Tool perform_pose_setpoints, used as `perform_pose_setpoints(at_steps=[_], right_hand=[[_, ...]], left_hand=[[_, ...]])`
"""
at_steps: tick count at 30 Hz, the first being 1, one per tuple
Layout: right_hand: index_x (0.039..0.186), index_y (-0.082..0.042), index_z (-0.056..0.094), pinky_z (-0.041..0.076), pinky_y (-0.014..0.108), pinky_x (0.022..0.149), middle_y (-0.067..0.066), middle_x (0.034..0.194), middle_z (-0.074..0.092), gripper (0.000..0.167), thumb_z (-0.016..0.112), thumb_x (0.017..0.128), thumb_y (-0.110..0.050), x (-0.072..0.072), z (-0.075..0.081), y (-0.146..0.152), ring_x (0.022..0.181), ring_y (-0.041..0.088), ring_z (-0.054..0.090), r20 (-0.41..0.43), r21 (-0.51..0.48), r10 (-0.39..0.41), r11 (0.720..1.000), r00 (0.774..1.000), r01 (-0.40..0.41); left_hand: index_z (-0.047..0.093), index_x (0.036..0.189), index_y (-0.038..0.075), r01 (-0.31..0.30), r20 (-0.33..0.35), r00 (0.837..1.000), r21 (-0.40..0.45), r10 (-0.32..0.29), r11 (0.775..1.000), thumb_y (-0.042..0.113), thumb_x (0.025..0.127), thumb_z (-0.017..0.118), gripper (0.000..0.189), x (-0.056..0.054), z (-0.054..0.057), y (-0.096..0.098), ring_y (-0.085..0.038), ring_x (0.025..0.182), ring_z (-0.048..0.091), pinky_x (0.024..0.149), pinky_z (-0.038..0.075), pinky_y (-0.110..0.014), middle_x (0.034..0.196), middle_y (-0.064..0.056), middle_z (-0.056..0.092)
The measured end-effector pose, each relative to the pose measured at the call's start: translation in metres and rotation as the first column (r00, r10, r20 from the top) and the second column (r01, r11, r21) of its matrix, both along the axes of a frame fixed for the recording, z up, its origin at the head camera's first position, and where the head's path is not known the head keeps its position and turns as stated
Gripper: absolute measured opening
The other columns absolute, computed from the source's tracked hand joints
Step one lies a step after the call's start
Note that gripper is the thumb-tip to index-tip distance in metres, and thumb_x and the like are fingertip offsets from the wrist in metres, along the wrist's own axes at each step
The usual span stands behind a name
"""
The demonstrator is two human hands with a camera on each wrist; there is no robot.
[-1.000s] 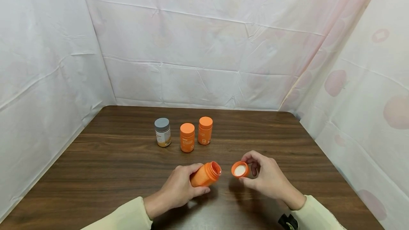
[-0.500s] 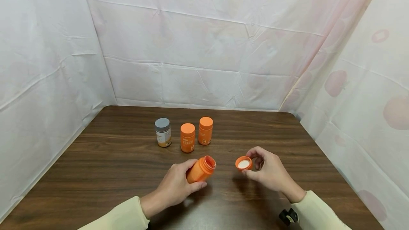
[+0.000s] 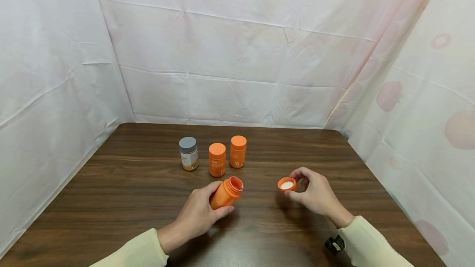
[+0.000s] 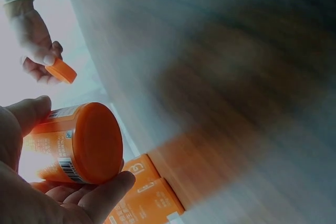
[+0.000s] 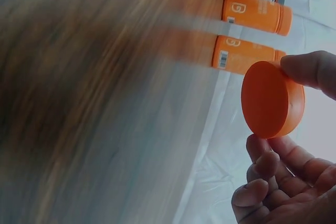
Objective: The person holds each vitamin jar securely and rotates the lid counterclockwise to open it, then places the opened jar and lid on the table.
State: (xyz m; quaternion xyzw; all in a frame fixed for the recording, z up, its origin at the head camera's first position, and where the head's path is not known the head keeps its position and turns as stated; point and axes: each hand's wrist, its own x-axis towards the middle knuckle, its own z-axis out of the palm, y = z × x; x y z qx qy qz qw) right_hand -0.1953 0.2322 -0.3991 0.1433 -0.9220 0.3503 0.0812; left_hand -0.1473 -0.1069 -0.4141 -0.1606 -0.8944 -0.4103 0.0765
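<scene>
My left hand (image 3: 198,211) grips an uncapped orange bottle (image 3: 224,195) round its body, tilted with its mouth up and to the right. In the left wrist view the bottle's flat base (image 4: 100,142) faces the camera, with a barcode on its side. Off to the right, my right hand (image 3: 315,193) pinches an orange screw cap (image 3: 287,184) between thumb and fingers, its white liner facing up toward the head camera. The right wrist view shows the smooth outer top of that cap (image 5: 265,99). Cap and bottle are apart, both held above the table.
Two capped orange bottles, one nearer (image 3: 217,160) and one farther back (image 3: 238,152), stand upright beyond the left hand. Left of them stands a grey-lidded jar (image 3: 189,154). The dark wood table (image 3: 141,184) has pale printed curtains (image 3: 230,52) behind and at both sides.
The left hand has moved left and slightly away with the open bottle, and the right hand right and away with the cap. The gap between them has widened; the standing containers have not moved.
</scene>
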Motion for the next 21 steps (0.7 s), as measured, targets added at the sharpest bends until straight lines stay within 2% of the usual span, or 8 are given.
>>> perform_pose_setpoints(at_steps=[7, 14, 21], right_hand=[[0.106, -0.014, 0.069, 0.041, 0.028, 0.061, -0.003, 0.09, 0.065, 0.04, 0.092, 0.075, -0.023, -0.007, -0.004, 0.006, 0.072, 0.017, 0.051, -0.007, 0.036, -0.036, 0.999, 0.999, 0.036], [0.108, -0.012, 0.07, 0.041, 0.029, 0.064, 0.007, 0.085, 0.064, 0.04, 0.091, 0.077, -0.026, -0.014, -0.006, 0.011, 0.074, 0.018, 0.051, 0.004, 0.073, -0.08, 0.994, 0.997, 0.08], [0.113, -0.01, 0.069, 0.046, 0.035, 0.071, 0.003, 0.097, 0.069, 0.043, 0.089, 0.08, -0.029, -0.019, -0.005, 0.016, 0.084, 0.023, 0.061, 0.011, 0.094, -0.103, 0.99, 0.995, 0.102]], left_hand=[[0.066, 0.126, 0.021, -0.052, 0.012, 0.999, 0.029, 0.051, 0.998, 0.025, 0.077, 0.092, 0.056, 0.0, 0.002, -0.006, -0.008, 0.083, 0.061, 0.079, 0.05, -0.034, 0.102, 0.011, 0.071], [0.066, 0.123, 0.024, -0.092, 0.019, 0.996, 0.057, 0.091, 0.994, 0.023, 0.077, 0.093, 0.053, -0.001, 0.004, -0.012, -0.009, 0.083, 0.061, 0.08, 0.051, -0.038, 0.101, 0.012, 0.07], [0.064, 0.124, 0.019, -0.137, -0.003, 0.991, 0.041, 0.137, 0.99, 0.021, 0.078, 0.092, 0.054, -0.002, 0.004, -0.023, -0.009, 0.085, 0.062, 0.081, 0.052, -0.038, 0.102, 0.007, 0.07]])
